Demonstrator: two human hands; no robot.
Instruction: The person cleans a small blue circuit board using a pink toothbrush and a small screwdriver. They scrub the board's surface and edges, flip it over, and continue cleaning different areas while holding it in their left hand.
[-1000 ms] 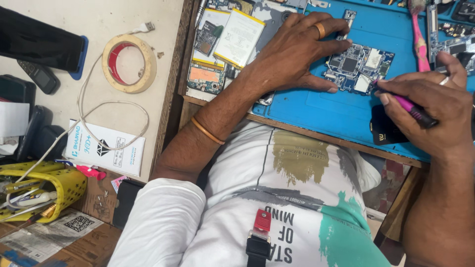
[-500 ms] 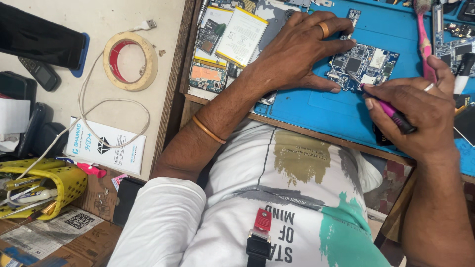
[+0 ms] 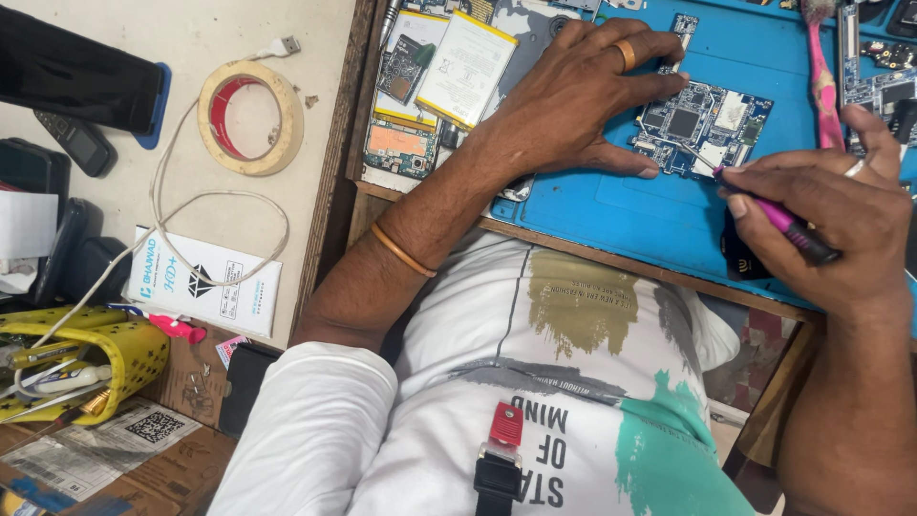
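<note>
A small green-blue circuit board (image 3: 702,124) lies on a blue work mat (image 3: 621,205). My left hand (image 3: 573,91), with a ring on one finger, rests flat on the mat and pins the board's left edge with its fingers. My right hand (image 3: 831,215) grips a pink and black tool (image 3: 778,220), and the thin metal tip touches the board's lower right corner.
An opened phone with a white battery (image 3: 458,67) lies left of my left hand. A pink toothbrush (image 3: 821,81) lies at the mat's far right. On the left table sit a tape roll (image 3: 250,117), a white cable, a white box (image 3: 205,282) and a yellow basket (image 3: 91,358).
My right hand has moved left with the pink tool, bringing its tip onto the board. My left hand has stayed on the board.
</note>
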